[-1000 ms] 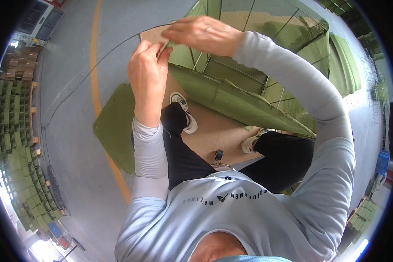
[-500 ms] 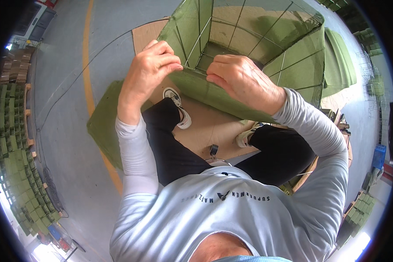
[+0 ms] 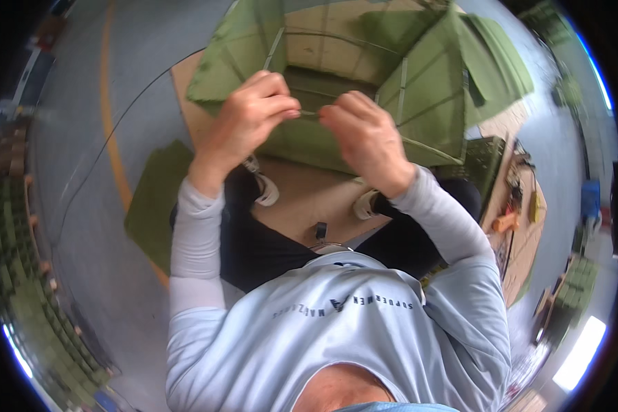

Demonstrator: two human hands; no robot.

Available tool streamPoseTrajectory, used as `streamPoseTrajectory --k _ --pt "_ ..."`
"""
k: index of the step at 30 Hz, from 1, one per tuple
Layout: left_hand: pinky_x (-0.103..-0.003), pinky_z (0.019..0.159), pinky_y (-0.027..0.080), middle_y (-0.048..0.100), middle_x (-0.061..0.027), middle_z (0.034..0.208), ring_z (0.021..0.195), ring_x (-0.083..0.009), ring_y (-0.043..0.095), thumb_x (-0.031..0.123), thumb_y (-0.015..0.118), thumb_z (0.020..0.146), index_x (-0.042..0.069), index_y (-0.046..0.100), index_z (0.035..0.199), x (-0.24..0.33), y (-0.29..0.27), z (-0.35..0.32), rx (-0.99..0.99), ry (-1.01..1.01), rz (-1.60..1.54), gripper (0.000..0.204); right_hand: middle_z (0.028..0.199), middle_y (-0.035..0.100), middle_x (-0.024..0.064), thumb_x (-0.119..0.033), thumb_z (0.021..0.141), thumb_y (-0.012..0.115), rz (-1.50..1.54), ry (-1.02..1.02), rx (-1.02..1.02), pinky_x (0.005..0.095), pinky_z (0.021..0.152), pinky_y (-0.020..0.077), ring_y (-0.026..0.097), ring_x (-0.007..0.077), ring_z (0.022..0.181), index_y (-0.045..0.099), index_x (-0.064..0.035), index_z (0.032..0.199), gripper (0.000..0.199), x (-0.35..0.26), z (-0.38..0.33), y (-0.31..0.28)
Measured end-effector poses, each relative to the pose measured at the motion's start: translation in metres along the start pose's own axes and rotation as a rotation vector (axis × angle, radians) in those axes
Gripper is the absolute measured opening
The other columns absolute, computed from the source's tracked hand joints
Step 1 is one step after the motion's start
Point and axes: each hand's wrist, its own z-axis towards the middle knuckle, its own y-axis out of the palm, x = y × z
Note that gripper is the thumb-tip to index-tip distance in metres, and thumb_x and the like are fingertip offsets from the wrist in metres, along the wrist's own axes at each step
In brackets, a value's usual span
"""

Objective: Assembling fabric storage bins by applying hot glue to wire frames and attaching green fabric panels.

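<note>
A green fabric box on a wire frame [image 3: 302, 147] stands before me, its top uncovered. Above its near edge, the fingers of my left hand [image 3: 244, 113] are pinched together. My right hand [image 3: 367, 134] is closed in a similar pinch a short way to the right. A short, thin pale strand [image 3: 309, 113] runs between the two sets of fingertips; whether it is thread, wire or part of the box's rim, I cannot tell. Blur and my fingers hide its ends. Stiff wires line the box's side panels.
Cardboard [image 3: 295, 199] lies under the box and my shoes. Left of my legs is a green sheet [image 3: 159, 199]; more folded green fabric [image 3: 498, 69] sits at the far right. An orange-handled tool [image 3: 506, 222] rests on the right. Stacked green pieces [image 3: 14, 268] line the left edge.
The view has shifted, and the box appears farther left with its near side turned. My right hand has come closer to my left. Both hands keep their pinch.
</note>
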Motion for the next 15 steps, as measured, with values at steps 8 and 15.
streamPoseTrajectory --k 8,15 --pt "-0.036 0.066 0.044 0.056 -0.0086 0.083 0.078 -0.0237 0.056 0.002 0.075 0.078 -0.003 0.067 0.089 0.012 -0.002 0.002 -0.088 -0.072 0.032 0.015 0.088 0.059 0.01 -0.007 0.08 0.07 -0.065 0.008 -0.011 0.0387 0.072 0.0508 0.058 0.0292 0.085 0.064 -0.0012 0.095 0.017 0.003 -0.023 -0.03" --pt "-0.037 0.063 0.043 0.054 -0.0079 0.079 0.074 -0.0234 0.053 0.004 0.076 0.077 -0.003 0.067 0.09 0.008 0.003 0.004 -0.132 -0.02 0.022 0.017 0.087 0.057 0.0075 -0.006 0.077 0.069 -0.034 0.063 0.012 0.0368 0.077 0.0496 0.056 0.0263 0.087 0.065 -0.0031 0.095 0.018 0.009 -0.038 -0.031"
